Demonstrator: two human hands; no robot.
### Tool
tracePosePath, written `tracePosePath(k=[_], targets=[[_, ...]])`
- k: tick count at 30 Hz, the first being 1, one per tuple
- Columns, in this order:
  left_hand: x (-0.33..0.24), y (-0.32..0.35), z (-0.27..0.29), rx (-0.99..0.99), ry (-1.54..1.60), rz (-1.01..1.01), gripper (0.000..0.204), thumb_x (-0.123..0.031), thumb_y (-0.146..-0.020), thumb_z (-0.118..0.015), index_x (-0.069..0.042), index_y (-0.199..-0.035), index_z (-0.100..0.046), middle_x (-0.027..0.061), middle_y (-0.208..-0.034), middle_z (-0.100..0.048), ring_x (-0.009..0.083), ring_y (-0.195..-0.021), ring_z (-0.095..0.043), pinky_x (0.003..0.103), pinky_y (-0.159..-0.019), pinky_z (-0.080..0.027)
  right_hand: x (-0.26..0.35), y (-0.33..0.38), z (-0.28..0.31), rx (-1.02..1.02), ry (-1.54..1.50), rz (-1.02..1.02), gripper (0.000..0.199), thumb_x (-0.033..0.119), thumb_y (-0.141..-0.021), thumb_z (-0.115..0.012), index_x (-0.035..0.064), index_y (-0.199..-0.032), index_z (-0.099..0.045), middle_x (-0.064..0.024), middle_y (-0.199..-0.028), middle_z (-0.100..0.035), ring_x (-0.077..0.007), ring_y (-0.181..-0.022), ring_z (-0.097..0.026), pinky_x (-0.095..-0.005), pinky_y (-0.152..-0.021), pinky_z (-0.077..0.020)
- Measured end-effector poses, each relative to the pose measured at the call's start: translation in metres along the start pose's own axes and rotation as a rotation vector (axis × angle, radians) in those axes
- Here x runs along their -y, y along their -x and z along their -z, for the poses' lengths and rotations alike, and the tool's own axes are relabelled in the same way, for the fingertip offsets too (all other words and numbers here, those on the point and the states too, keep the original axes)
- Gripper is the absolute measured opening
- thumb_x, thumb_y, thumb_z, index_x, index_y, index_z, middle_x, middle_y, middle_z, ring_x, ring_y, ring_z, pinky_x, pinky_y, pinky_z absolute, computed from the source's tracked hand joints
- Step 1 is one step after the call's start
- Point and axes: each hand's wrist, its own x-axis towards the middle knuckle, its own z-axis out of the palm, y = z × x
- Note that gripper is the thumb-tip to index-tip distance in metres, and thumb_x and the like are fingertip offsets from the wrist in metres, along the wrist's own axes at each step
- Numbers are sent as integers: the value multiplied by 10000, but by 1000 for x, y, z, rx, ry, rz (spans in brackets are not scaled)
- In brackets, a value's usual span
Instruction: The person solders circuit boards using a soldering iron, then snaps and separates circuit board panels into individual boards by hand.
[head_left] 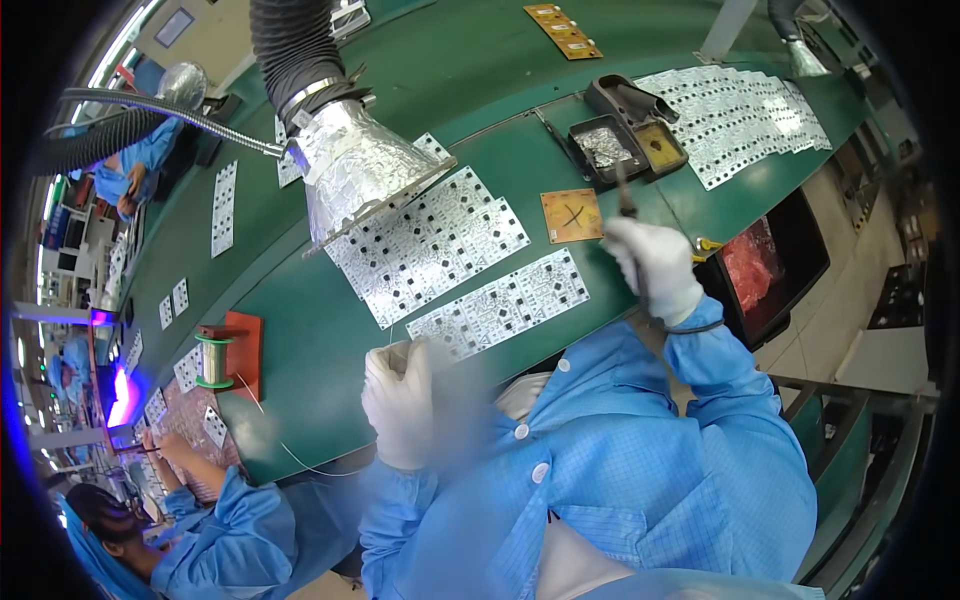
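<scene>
My left hand (pixel 400 405), in a white glove, is closed in a pinch on thin solder wire (pixel 312 469). A short end of the wire sticks up past the fingers, and the rest runs back to a spool (pixel 213 361) on an orange-red stand. Just beyond this hand lies a white circuit board panel (pixel 505 302) with small black parts. My gloved right hand (pixel 655 268) grips a soldering iron (pixel 627 202), somewhat blurred. Its tip points at a dark tray (pixel 603 148) of silvery bits; whether it touches them I cannot tell.
Overlapping white panels (pixel 430 240) lie under a foil-wrapped fume hood (pixel 360 160). More panels (pixel 740 115) fan out at far right. A yellow-brown board (pixel 571 216) sits near the tray. A black bin (pixel 765 265) holds red plastic. At lower left works another person (pixel 240 530).
</scene>
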Motion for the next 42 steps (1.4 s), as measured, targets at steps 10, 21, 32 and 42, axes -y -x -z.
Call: tracePosePath(k=[10,21,32,42], targets=[[2,5,3,103,588,-75,223,-149,-885,-593,-12,-929,-423,68,-738,-545,129,-564,-515,229,-558,-445,20,19,-28,-39,-646,-246,333,-75,-806,-667,8,-1097,-530,-72,-921,-626,-111,-829,-612,-254,-734,-514],[-18,31,24,-155,926,-250,292,93,-734,-554,-85,-822,-340,108,-939,-490,143,-826,-483,266,-811,-434,39,21,-19,-207,-699,-131,386,-42,-851,-624,20,-1194,-456,-144,-1047,-631,-194,-989,-629,-314,-872,-512],[-29,38,28,-181,603,-302,437,151,-665,-676,-82,-824,-342,99,-917,-539,134,-810,-504,242,-784,-447,35,26,-24,-162,-773,-258,369,-5,-883,-598,33,-1218,-448,-128,-1076,-612,-195,-1042,-609,-312,-913,-487],[-43,44,38,-212,434,-553,411,118,-637,-685,-98,-815,-384,85,-875,-576,114,-720,-529,235,-654,-444,37,21,-33,-140,-759,-250,344,17,-909,-575,29,-1230,-449,-130,-1070,-620,-181,-1023,-611,-298,-902,-483]])
